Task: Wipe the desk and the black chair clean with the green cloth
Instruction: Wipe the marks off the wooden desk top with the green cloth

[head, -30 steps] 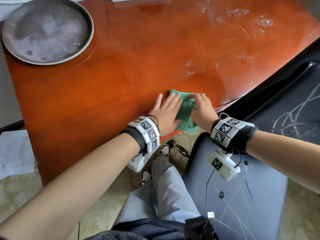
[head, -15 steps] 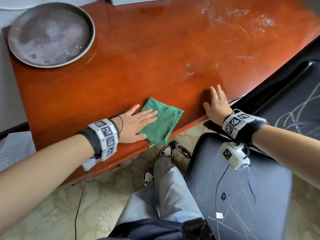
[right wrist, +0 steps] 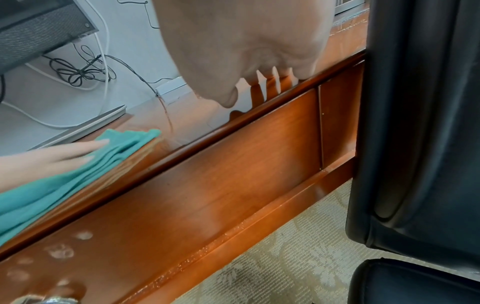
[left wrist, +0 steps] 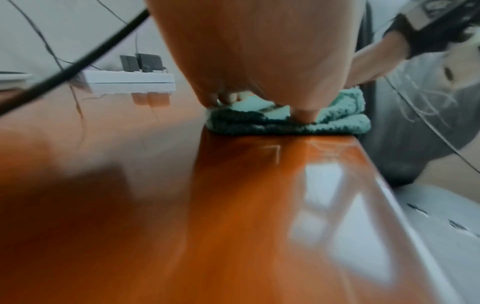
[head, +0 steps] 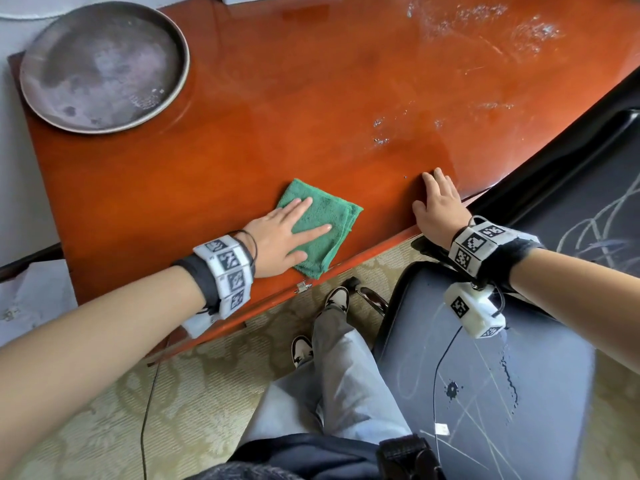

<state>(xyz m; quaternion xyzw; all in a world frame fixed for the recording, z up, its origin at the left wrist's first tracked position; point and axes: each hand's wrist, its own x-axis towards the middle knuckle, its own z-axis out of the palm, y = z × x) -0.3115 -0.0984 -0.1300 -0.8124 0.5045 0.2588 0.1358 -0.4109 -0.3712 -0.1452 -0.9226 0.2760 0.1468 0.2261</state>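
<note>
- Left hand fingers straight and spread, pressing flat on folded cloth at desk front edge.
- Right hand flat on desk right of cloth, fingers together.
- Chair beside right wrist.
- Round tray far beyond left fingers.

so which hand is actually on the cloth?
The left hand: it lies flat on the green cloth, fingers straight. The right hand presses the bare desk by its front edge, clear of the cloth.
</note>
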